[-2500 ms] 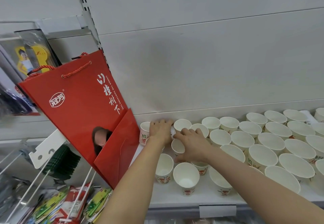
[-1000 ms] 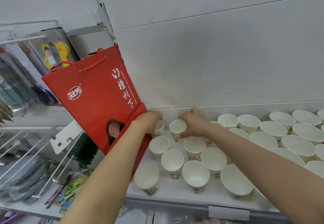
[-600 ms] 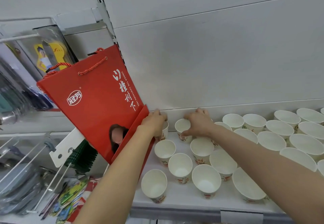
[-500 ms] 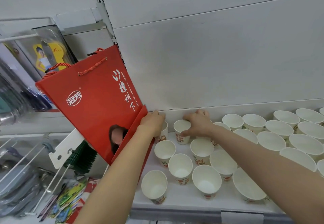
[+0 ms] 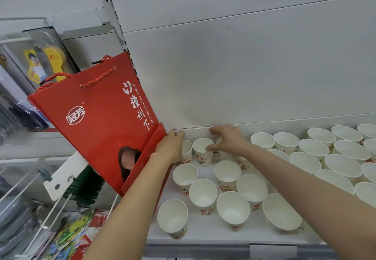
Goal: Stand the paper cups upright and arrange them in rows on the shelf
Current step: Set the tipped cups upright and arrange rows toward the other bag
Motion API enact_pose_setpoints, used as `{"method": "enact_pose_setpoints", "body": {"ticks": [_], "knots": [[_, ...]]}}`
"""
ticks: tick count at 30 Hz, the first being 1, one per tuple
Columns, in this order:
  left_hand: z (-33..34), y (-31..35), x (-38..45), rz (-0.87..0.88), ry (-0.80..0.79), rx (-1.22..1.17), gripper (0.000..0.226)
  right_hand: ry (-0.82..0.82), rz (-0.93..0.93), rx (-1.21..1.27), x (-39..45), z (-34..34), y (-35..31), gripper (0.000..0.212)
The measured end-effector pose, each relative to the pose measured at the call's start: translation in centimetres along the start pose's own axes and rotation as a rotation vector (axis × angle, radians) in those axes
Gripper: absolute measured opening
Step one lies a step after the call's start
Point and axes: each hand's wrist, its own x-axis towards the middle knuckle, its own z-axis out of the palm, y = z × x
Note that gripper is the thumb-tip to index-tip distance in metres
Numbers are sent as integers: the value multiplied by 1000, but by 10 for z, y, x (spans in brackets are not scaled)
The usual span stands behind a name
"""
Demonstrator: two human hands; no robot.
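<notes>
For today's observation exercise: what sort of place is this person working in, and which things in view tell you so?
Most likely a shop aisle. Paper cups stand in rows on a white display shelf with a price-label strip, packaged goods hang on hooks, and a red gift bag is displayed alongside.

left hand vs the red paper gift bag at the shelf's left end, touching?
Cannot tell. In the head view the left hand overlaps the red paper gift bag's side gusset edge, fingers on the corner white paper cup; no contact line or gap shows.
</notes>
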Motion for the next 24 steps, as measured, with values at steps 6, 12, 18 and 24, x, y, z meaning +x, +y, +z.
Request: {"method": "enact_pose_setpoints", "body": {"ticks": [6, 12, 18, 24], "knots": [[-7, 0, -26, 4, 88, -337, 82, -83, 97, -379, -10, -24, 22, 53], [7, 1, -47, 13, 87, -409, 71, -22, 138, -454, -12, -12, 11, 54], [16, -1, -62, 9, 119, -421, 72, 59, 180, -443, -16, -4, 13, 65], [17, -9, -77, 85, 64, -481, 74, -107, 240, -331, -17, -22, 14, 56]]}}
